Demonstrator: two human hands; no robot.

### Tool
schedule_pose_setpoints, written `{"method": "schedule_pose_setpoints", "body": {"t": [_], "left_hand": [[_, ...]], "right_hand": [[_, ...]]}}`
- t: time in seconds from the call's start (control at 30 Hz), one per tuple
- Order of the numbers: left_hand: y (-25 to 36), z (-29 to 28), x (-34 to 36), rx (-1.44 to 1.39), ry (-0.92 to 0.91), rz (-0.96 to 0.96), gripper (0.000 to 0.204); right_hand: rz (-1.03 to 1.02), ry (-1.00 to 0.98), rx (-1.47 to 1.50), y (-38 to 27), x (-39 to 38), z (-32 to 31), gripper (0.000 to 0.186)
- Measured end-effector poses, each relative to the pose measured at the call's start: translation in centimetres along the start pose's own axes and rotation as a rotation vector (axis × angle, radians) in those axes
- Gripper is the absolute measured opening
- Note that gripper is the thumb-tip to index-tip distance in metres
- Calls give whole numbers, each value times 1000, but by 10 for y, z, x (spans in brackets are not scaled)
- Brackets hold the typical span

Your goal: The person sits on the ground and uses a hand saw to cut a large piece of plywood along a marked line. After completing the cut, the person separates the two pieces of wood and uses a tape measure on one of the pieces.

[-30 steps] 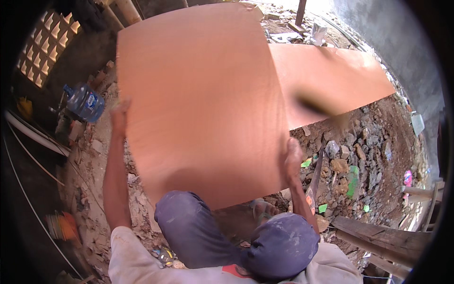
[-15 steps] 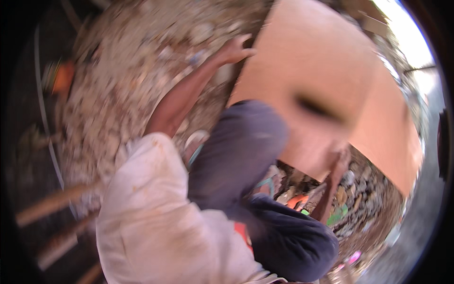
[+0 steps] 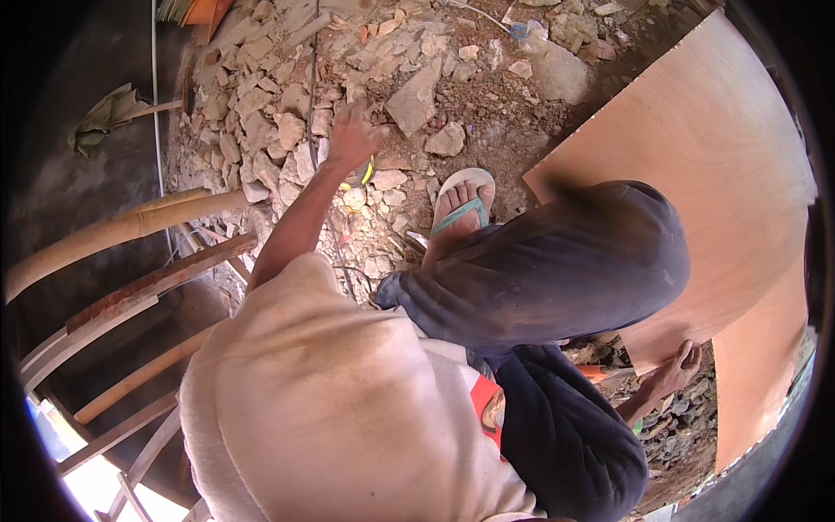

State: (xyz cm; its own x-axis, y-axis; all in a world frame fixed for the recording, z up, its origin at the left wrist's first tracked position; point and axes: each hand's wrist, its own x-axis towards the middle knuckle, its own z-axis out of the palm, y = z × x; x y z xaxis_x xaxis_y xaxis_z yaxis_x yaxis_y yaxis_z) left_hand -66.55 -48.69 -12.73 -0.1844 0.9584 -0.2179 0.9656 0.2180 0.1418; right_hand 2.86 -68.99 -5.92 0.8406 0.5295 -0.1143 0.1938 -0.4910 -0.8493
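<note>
My left hand (image 3: pixel 352 143) is stretched out over the broken stones with its fingers apart and nothing in them. Just beneath it lies a small yellow-and-black object (image 3: pixel 358 173), partly covered by the wrist, its kind unclear. At the lower right, my right hand (image 3: pixel 678 369) has its fingers curled at the near edge of a thin, light-brown plywood sheet (image 3: pixel 696 130). The sheet slants across the right side, partly hidden behind my raised knee. A second brown panel (image 3: pixel 761 374) shows below it.
Rubble (image 3: pixel 287 130) and loose earth cover the ground ahead. My sandalled foot (image 3: pixel 461 204) rests among the stones. A dark cable (image 3: pixel 313 96) runs over the rubble. Bamboo and wooden poles (image 3: pixel 130 226) stand at the left beside a dark wall (image 3: pixel 78 200).
My view has swung to the left. My left hand has left the plywood's edge area and now reaches over the rubble; my right hand stays at the sheet's near edge.
</note>
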Motion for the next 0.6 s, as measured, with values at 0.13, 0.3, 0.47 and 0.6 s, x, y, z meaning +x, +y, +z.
{"method": "schedule_pose_setpoints", "body": {"t": [0.13, 0.3, 0.47, 0.6], "left_hand": [[-48, 9, -39, 101, -185, 20, 113], [-59, 25, -74, 112, -309, 67, 120], [-48, 6, -61, 23, -281, 151, 107], [47, -66, -40, -602, -397, 21, 88]], "right_hand": [[17, 49, -13, 58, 30, -16, 57], [-195, 335, -349, 21, 7, 10, 60], [-371, 340, -259, -13, -3, 43, 64], [-337, -175, 8, -67, -44, 102, 56]]}}
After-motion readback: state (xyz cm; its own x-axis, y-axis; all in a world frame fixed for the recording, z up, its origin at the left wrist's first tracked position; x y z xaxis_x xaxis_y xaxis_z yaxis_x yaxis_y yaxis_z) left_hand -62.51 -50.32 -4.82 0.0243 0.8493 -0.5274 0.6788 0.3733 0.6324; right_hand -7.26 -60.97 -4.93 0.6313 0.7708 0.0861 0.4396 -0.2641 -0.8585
